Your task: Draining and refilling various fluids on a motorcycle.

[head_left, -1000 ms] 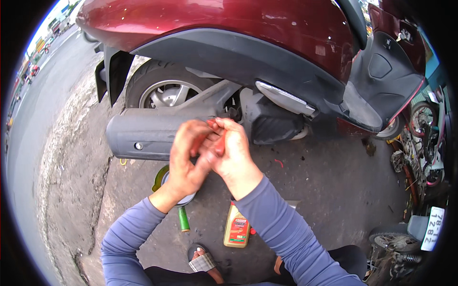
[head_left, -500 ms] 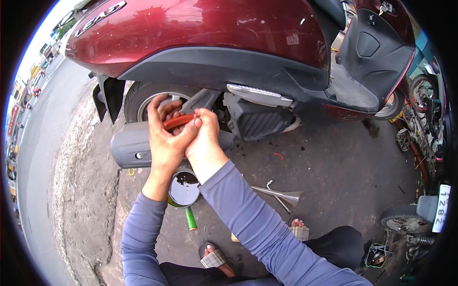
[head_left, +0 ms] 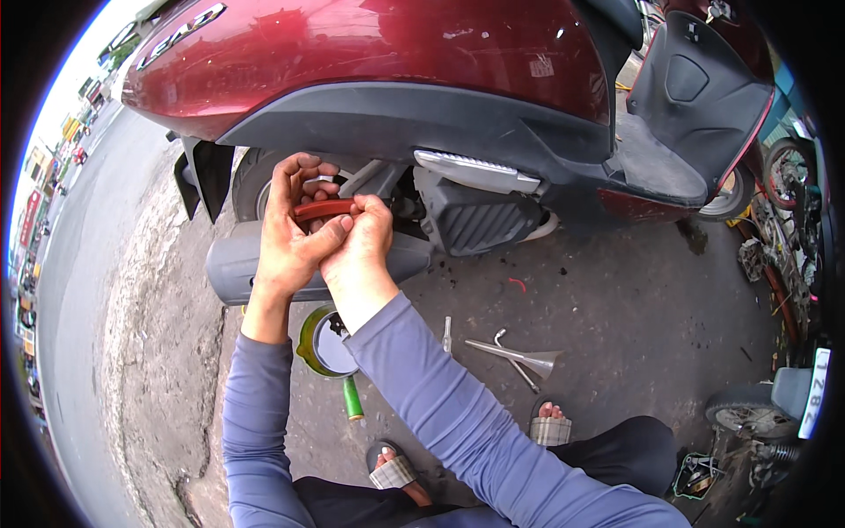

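Both hands meet above the grey exhaust cover (head_left: 229,264) of a red scooter (head_left: 378,53), beside its rear wheel (head_left: 251,189). My left hand (head_left: 290,242) has its fingers curled around a red curved handle (head_left: 321,209), its thumb lying against my other hand. My right hand (head_left: 356,246) pinches the handle's right end; what else the palms enclose is hidden. Below them sits a green-rimmed pan (head_left: 308,348) with dark residue and a green handle (head_left: 353,396). To its right lie a metal funnel (head_left: 528,359), a metal tool (head_left: 528,380) and a small clear tube (head_left: 447,334).
Parked two-wheelers (head_left: 753,409) and a pile of parts (head_left: 757,273) line the right side. A road (head_left: 75,264) with distant traffic runs along the left. My sandalled feet (head_left: 392,466) are at the bottom, near a small tray of parts (head_left: 695,475) at lower right.
My hands have shifted up and left, and more of the red handle shows. The view has shifted, revealing the funnel; the oil bottle seen earlier is now hidden by my right arm.
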{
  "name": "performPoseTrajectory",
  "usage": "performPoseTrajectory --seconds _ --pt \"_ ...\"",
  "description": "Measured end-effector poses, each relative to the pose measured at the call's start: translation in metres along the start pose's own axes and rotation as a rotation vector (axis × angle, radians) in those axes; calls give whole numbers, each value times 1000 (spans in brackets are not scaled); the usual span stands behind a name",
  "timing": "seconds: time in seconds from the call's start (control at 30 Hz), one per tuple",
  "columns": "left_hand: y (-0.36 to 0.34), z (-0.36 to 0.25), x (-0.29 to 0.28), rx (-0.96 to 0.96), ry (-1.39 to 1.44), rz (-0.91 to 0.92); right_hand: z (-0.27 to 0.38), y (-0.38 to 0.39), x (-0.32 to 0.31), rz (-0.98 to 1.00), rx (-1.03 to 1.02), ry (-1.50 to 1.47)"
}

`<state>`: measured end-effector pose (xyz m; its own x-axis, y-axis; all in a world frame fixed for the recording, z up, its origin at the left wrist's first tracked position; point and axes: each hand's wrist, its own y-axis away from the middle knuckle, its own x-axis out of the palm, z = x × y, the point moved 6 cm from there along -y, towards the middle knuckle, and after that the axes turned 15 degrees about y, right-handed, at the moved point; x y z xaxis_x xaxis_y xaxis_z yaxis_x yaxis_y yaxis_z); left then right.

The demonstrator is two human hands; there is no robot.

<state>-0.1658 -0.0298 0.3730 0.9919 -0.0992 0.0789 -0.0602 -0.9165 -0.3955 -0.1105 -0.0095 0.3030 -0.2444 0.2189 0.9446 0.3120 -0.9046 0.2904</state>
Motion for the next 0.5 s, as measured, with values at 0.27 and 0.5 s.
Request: performPoseTrajectory --seconds 0.27,0.5 --pt "5 -16 -1 158 -76 120 13 0 -7 55 8 52" --pt "136 29 -4 -331 80 154 133 132 -59 585 487 1519"
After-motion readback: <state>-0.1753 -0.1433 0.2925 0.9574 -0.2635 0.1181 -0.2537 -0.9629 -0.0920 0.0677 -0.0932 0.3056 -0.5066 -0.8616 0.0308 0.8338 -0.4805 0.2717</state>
